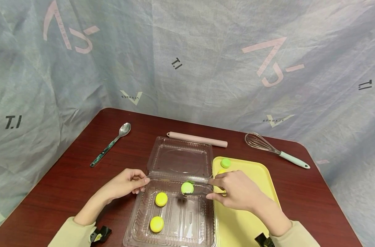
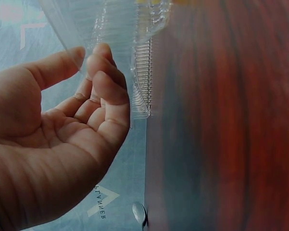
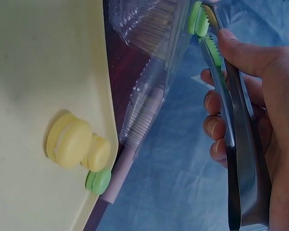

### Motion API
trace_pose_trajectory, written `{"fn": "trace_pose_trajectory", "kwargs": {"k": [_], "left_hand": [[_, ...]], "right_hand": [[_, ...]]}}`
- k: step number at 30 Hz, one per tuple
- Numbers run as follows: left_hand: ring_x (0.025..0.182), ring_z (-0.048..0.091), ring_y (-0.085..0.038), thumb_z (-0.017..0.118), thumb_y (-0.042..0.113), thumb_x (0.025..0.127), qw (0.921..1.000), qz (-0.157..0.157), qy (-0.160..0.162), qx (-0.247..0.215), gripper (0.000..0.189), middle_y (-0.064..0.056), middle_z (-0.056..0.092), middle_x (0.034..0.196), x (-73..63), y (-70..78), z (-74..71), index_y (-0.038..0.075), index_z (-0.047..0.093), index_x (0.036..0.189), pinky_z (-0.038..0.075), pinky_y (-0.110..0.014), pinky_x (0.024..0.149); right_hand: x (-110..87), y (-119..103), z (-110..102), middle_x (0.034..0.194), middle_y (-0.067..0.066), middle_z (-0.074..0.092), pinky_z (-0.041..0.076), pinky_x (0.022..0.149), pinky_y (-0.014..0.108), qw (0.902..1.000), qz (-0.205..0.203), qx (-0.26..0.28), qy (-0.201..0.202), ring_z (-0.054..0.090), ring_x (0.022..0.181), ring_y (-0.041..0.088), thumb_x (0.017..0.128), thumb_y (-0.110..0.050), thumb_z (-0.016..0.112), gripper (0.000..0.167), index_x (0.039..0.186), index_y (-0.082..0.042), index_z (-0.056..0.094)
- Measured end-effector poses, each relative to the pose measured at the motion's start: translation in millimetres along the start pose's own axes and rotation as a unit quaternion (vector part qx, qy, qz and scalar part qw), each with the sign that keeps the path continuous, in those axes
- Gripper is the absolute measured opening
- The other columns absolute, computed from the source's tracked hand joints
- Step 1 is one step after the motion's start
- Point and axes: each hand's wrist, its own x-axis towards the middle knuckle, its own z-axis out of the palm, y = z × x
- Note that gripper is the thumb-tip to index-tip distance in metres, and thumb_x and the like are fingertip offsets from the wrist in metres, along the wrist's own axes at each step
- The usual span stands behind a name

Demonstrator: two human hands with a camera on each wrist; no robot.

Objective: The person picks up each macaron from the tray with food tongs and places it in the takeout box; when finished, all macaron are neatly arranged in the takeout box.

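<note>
My right hand [image 1: 237, 188] grips metal tongs [image 3: 238, 144], whose toothed tips pinch a green macaron [image 1: 187, 188]. In the head view that macaron is over the far part of a clear plastic container [image 1: 187, 219] with its lid [image 1: 181, 156] hinged back. Two yellow macarons, a far one [image 1: 161, 199] and a near one [image 1: 157, 224], lie in its left half. With thumb and fingertips, my left hand [image 1: 121, 187] pinches the container's clear edge near the hinge. Right of the container, a yellow tray [image 1: 263, 178] carries another green macaron [image 1: 226, 163] and yellow macarons [image 3: 72, 142], partly hidden by my right hand in the head view.
A pink rolling pin [image 1: 198, 139] lies behind the lid. To the far left is a spoon [image 1: 113, 142] with a patterned handle. A whisk [image 1: 277, 150] rests at the back right of the dark red table [image 1: 67, 178]. Grey cloth [image 1: 187, 68] hangs behind.
</note>
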Motion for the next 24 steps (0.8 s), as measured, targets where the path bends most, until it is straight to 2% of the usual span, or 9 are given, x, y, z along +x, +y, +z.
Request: {"fn": "trace_pose_trajectory", "kwargs": {"k": [6,11,18,22,24], "left_hand": [[0.063,0.053,-0.015,0.064,0.022,0.099,1.0000,0.002,-0.001,-0.001,0.026,-0.004,0.059,0.071,-0.3,-0.2,-0.1,-0.004,0.063,0.091,0.045,-0.024,0.057],[0.064,0.054,-0.016,0.064,0.022,0.099,1.0000,0.002,-0.002,-0.002,0.026,-0.004,0.059,0.071,-0.4,-0.1,-0.3,-0.003,0.063,0.091,0.045,-0.024,0.057],[0.064,0.054,-0.016,0.063,0.021,0.099,1.0000,0.002,0.000,-0.004,0.026,-0.004,0.059,0.071,-0.4,0.8,0.0,-0.004,0.063,0.092,0.045,-0.025,0.057],[0.064,0.054,-0.016,0.063,0.020,0.100,0.9999,0.004,0.000,-0.010,0.025,-0.003,0.059,0.071,-0.5,1.2,0.3,-0.004,0.064,0.092,0.045,-0.025,0.057],[0.064,0.054,-0.016,0.063,0.020,0.100,0.9999,0.002,0.000,-0.013,0.025,-0.003,0.059,0.071,-0.6,1.3,0.6,-0.003,0.064,0.093,0.045,-0.025,0.057]], "right_hand": [[2.0,-4.0,7.3,0.096,-0.005,0.075,0.054,0.061,0.030,1.0000,-0.006,0.001,-0.005,0.067,0.072,0.005,0.088,-0.045,0.074,0.035,0.103,-0.014,0.079],[4.8,-6.5,11.5,0.094,-0.006,0.075,0.054,0.060,0.028,0.9998,-0.012,0.006,-0.014,0.067,0.074,0.005,0.090,-0.046,0.072,0.036,0.102,-0.013,0.078],[8.7,-10.6,15.1,0.089,-0.006,0.074,0.051,0.059,0.025,0.9992,-0.019,0.018,-0.032,0.062,0.070,0.002,0.089,-0.043,0.074,0.031,0.100,-0.014,0.077],[10.8,-12.3,17.7,0.087,-0.006,0.073,0.046,0.055,0.021,0.9987,-0.019,0.016,-0.045,0.050,0.062,-0.004,0.089,-0.044,0.073,0.032,0.101,-0.015,0.078],[11.8,-13.1,18.9,0.081,-0.008,0.071,0.041,0.052,0.020,0.9985,-0.017,0.016,-0.050,0.043,0.058,-0.004,0.089,-0.044,0.073,0.032,0.102,-0.015,0.078]]}}
